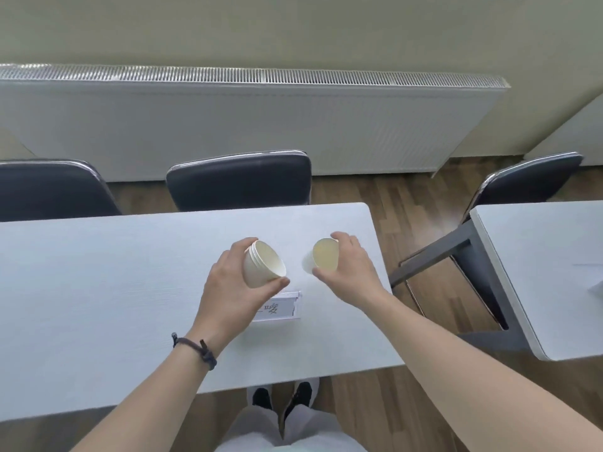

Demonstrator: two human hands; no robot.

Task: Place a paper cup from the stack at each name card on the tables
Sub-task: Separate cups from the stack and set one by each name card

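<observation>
My left hand (228,282) grips a short stack of white paper cups (262,264), tilted with the mouths toward the right, above the white table (98,288). Just to the right, my right hand (350,269) holds a single paper cup (323,257), its mouth tipped toward the stack. I cannot tell whether this cup touches the table. The two sets of cups are apart by a small gap. A white name card (280,308) with dark characters lies on the table just below my left hand, partly hidden by it.
Dark chairs (241,184) stand along the table's far side, in front of a long white radiator (254,125). A second white table (548,275) stands at the right across a gap of wooden floor, with another chair (528,181) behind it.
</observation>
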